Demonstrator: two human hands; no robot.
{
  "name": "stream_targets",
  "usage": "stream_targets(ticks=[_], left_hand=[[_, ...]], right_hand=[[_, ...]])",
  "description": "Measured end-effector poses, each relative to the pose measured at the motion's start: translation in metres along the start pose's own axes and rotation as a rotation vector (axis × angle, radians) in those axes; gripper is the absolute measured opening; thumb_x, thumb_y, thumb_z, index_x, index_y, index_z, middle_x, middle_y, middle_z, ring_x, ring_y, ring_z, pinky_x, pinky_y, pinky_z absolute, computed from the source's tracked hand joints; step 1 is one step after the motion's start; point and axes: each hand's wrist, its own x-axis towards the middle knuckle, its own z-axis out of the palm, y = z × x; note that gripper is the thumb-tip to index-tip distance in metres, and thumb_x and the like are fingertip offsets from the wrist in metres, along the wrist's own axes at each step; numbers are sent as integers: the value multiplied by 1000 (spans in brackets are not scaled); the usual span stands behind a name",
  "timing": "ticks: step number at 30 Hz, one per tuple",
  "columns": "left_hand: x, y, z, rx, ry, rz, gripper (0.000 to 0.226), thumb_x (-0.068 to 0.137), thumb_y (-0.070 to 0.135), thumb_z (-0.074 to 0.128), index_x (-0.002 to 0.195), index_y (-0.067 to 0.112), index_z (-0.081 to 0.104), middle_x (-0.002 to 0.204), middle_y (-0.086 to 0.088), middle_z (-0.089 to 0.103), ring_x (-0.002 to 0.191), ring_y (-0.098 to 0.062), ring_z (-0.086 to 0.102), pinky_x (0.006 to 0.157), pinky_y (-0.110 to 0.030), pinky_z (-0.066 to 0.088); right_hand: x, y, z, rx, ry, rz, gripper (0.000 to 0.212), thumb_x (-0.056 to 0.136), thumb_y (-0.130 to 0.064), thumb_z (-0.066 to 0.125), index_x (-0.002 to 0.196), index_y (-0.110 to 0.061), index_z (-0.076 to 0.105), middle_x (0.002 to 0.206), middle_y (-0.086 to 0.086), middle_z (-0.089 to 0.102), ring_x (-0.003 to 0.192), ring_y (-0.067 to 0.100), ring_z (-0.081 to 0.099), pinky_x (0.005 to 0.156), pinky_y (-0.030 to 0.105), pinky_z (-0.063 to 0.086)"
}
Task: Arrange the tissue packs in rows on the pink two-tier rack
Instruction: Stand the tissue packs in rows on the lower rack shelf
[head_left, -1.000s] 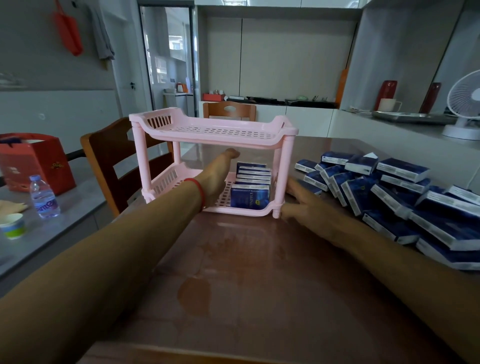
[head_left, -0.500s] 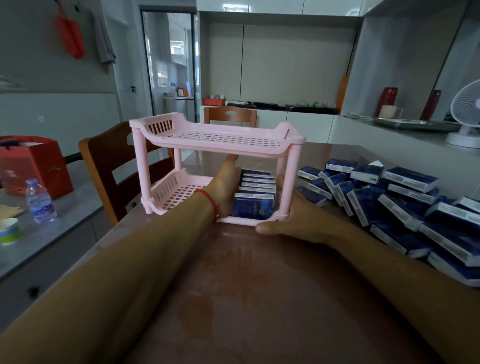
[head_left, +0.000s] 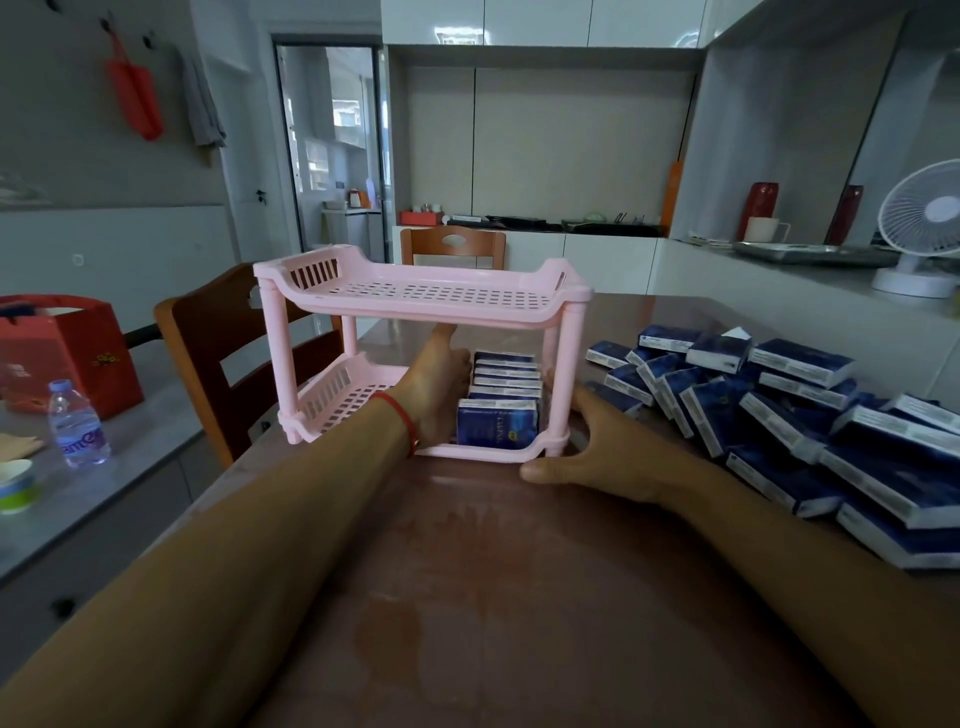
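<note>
The pink two-tier rack (head_left: 431, 301) stands on the brown table. A row of several dark blue tissue packs (head_left: 498, 421) stands upright at the right end of its lower tier. My left hand (head_left: 436, 384) reaches into the lower tier, its straight fingers pressed flat against the left side of that row. My right hand (head_left: 597, 447) lies outside the rack's right front leg, palm against it, thumb along the front rail. A loose heap of blue tissue packs (head_left: 779, 415) covers the table to the right. The upper tier holds nothing.
A wooden chair (head_left: 218, 353) stands left of the rack, another chair (head_left: 452, 247) behind it. On the grey side counter at left sit a water bottle (head_left: 78, 423), a red gift bag (head_left: 67, 353) and a paper cup (head_left: 15, 486). A white fan (head_left: 919, 223) stands far right.
My right hand moved from the table beside the heap to the rack's right front leg. My left hand slid back from the far end to lie along the row. The view came closer.
</note>
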Motion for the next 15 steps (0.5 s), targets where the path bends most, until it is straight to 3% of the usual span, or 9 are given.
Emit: stream_targets(ticks=[1,3,5,7,12,15], left_hand=[[0,0,-1,10,-11,1,90,87,80,25,137,9,48,115,-4,69,106,-23,64,75,-37,51],[0,0,-2,14,-34,3,93,86,82,26,139,10,49,130,-9,65,118,-29,63,84,-40,54],[-2,0,0,-3,-45,4,90,87,82,25,133,10,55,131,-15,65,118,-32,64,84,-39,56],[-2,0,1,-11,-44,-2,88,88,81,25,130,10,57,131,-16,65,113,-30,67,81,-38,58],[-4,0,3,-14,-47,1,84,89,79,24,121,10,61,116,-14,71,96,-27,71,71,-33,60],[-3,0,5,-17,6,6,84,87,81,27,119,12,61,120,-14,70,98,-27,71,70,-33,60]], right_hand=[[-1,-1,0,-7,-7,12,97,73,-37,86,147,-42,22,128,-31,39,115,-10,46,93,7,40],[0,0,1,-2,-22,13,88,74,-33,86,138,-47,28,122,-35,43,107,-16,50,87,4,42],[2,0,2,0,-31,12,78,75,-28,86,124,-53,31,112,-42,43,97,-25,50,76,-2,42],[2,1,2,8,-31,17,79,75,-31,86,125,-51,29,112,-42,41,98,-23,47,75,-2,41],[3,0,1,-23,-56,29,83,76,-32,85,129,-50,24,117,-39,39,103,-19,46,85,1,38],[0,1,0,-30,-15,37,88,73,-37,86,138,-48,27,133,-26,42,122,-2,46,103,20,41]])
